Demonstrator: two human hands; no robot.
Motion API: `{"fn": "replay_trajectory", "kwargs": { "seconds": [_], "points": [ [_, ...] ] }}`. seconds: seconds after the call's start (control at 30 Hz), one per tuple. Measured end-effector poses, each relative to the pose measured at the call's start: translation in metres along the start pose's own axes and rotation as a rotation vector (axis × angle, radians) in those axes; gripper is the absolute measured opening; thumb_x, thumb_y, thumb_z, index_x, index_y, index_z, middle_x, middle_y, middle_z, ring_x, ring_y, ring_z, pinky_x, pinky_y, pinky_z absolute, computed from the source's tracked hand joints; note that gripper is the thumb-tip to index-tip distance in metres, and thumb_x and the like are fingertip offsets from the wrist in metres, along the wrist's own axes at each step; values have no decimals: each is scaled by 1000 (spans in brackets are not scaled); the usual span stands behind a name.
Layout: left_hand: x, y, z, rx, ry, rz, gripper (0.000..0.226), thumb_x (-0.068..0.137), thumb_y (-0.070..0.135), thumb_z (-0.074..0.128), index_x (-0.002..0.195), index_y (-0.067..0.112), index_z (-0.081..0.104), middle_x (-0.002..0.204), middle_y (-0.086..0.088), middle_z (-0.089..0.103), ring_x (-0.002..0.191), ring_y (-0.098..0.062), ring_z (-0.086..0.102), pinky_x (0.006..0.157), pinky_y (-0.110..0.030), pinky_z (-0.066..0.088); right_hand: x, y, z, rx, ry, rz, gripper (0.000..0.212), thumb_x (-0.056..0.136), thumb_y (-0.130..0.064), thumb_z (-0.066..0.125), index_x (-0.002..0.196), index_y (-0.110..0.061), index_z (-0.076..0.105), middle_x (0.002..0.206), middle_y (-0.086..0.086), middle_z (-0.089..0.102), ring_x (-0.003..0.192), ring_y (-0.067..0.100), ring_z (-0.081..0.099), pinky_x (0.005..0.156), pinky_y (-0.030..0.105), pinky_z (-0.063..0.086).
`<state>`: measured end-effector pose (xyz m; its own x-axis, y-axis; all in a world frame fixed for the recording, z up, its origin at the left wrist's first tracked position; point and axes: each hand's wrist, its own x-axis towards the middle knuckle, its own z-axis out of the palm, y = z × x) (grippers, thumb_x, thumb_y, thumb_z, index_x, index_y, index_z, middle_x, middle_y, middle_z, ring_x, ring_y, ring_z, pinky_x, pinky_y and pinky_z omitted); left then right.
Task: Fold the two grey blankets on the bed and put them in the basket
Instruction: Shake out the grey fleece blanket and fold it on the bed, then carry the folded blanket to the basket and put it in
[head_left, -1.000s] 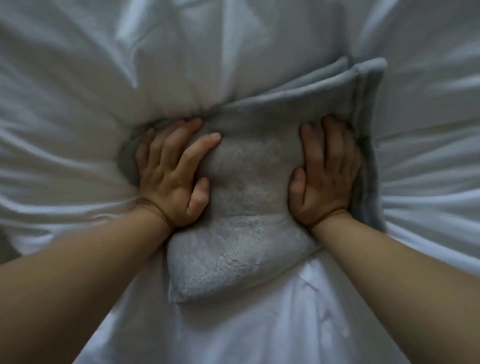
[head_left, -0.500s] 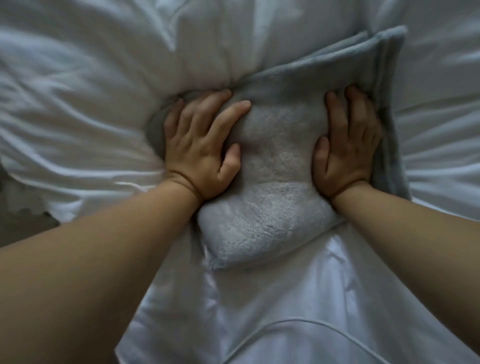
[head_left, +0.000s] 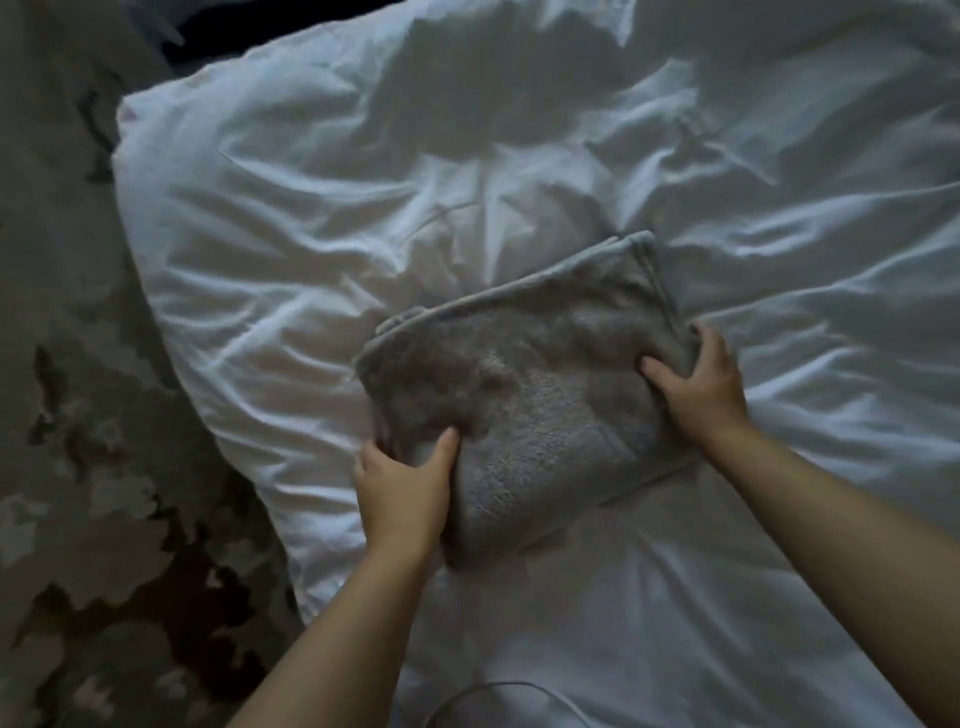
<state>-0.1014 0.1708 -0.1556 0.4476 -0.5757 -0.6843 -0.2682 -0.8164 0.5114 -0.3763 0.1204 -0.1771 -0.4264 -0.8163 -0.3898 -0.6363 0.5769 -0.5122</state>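
Note:
A grey fleece blanket (head_left: 530, 395), folded into a thick rectangle, lies on the white duvet (head_left: 311, 249) in the middle of the head view. My left hand (head_left: 402, 491) grips its near-left corner, thumb on top and fingers tucked under the edge. My right hand (head_left: 698, 376) grips the right edge, thumb on top with fingers wrapped round the side. Only this one blanket is in view, and no basket shows.
The bed's left edge runs down the frame, and beyond it lies a patterned grey and dark-red carpet (head_left: 78, 467). A thin white cable (head_left: 498, 691) curves across the duvet near the bottom. Rumpled duvet spreads all around the blanket.
Both hands have left off pressing flat on the blanket's top and now grip its left corner and right edge. The view has pulled back, showing the bed edge and carpet.

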Motion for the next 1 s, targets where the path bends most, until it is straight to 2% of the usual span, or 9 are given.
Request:
{"fn": "replay_trajectory", "kwargs": {
  "seconds": [0.1,0.17,0.23,0.33,0.43,0.53,0.7,0.83,1.0],
  "points": [
    [8,11,4,47,-55,122,55,79,40,73,120,8,56,119,-12,62,111,-30,58,94,-42,48,14,0,-14,295,-227,257,52,83,-30,74,128,-10,57,124,12,63,111,28,60,99,40,48],
    [14,18,7,77,-111,172,57,77,43,72,121,12,54,118,-11,62,111,-30,58,95,-42,47,17,-4,-15,427,-278,318,46,84,-25,71,126,-9,60,119,14,67,106,30,64,96,41,50],
    [20,22,4,-35,-198,106,71,67,46,73,127,18,48,122,-8,61,114,-29,57,99,-46,46,12,-5,-12,546,-329,383,39,86,-26,66,121,-8,64,114,16,70,100,31,67,88,37,53],
    [31,21,-9,-349,-310,-91,74,67,27,83,131,17,45,118,-6,65,105,-26,64,92,-43,52,-3,-10,-17,618,-425,528,31,85,-34,65,102,-10,73,97,14,75,83,29,72,74,35,54],
    [36,29,-32,-424,-482,-218,44,74,21,79,113,7,66,95,-11,76,85,-27,73,74,-35,57,-25,-12,-22,617,-476,612,31,81,-32,67,99,-8,73,91,15,76,74,29,74,70,35,54],
    [34,38,-62,-341,-469,-99,23,79,25,73,96,10,72,81,-8,76,71,-22,74,60,-30,57,-62,-21,-24,642,-515,646,34,79,-31,68,104,-8,71,94,15,76,77,28,74,70,35,54],
    [17,54,-117,-224,-439,59,17,90,32,58,94,18,68,77,-2,76,66,-14,72,54,-24,53,-134,-44,-50,816,-372,529,28,84,-21,68,108,-8,69,98,11,76,84,24,74,64,30,55],
    [-7,69,-155,-193,-446,160,15,90,28,60,95,19,70,84,-3,76,79,-17,72,68,-31,54,-195,-66,-78,921,-256,473,25,80,-11,68,104,-5,69,93,14,76,79,25,74,64,30,57],
    [-20,113,-201,-179,-565,218,17,90,28,61,89,14,71,73,-2,76,62,-12,72,49,-21,52,-248,-115,-89,1077,-43,408,39,65,-16,72,101,-1,69,89,19,75,74,32,73,59,34,59]
  ]
}}
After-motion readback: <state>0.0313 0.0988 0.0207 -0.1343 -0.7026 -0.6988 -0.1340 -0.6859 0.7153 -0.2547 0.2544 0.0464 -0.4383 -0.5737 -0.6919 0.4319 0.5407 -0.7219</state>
